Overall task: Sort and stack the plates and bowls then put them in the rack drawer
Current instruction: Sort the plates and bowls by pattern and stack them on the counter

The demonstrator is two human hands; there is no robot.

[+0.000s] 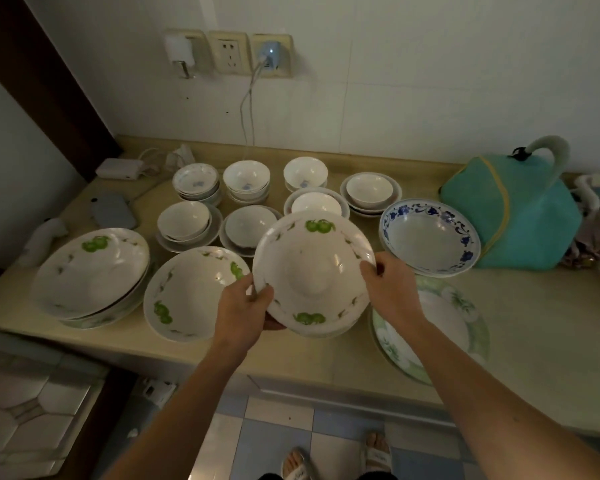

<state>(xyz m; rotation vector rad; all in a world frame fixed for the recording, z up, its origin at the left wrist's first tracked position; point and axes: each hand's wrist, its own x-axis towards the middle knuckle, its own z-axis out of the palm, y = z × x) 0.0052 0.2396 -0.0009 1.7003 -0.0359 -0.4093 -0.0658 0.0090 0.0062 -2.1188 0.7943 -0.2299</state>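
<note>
Both hands (317, 301) outstretched, gripping green-patterned bowl (314, 271) rims, tilted

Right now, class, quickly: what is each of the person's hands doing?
Left hand: grips the left rim of the white ceramic bowl with green fruit prints.
Right hand: grips the right rim of the same bowl.

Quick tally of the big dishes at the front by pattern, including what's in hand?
Green-fruit: 3 visible on top: left stack, middle, held one gripped by left hand and right hand
Blue-floral: 1
Green-rimmed plate: 1
Total: 5
</note>
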